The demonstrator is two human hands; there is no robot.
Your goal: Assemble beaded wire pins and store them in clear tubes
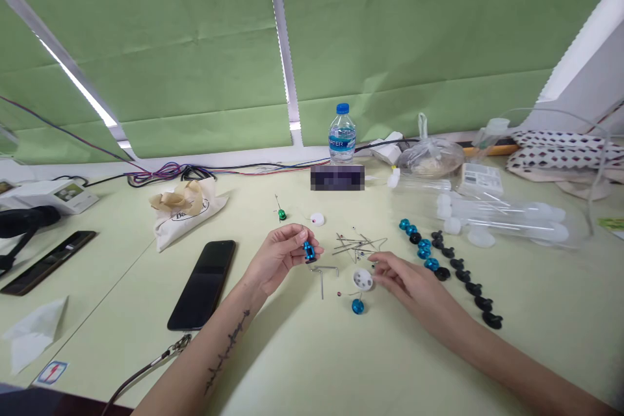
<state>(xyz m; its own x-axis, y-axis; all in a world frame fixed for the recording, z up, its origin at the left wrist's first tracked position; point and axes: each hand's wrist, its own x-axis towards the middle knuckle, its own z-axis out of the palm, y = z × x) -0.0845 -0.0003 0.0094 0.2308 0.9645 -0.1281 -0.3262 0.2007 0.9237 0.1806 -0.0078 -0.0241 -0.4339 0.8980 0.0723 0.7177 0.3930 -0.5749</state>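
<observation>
My left hand is closed around a small blue metallic part, held upright between thumb and fingers above the table. My right hand has its fingers apart at the right edge of a white round cap with small pieces in it; whether they touch it I cannot tell. Below the cap lies a blue round piece with a thin wire. Hex keys lie between my hands. Behind them is a loose pile of thin metal rods. Further back are a green piece and another white cap.
Right of my right hand run rows of blue round pieces and black knobs. Clear plastic tubes lie beyond. A water bottle stands at the back. At left are a phone and a cloth pouch.
</observation>
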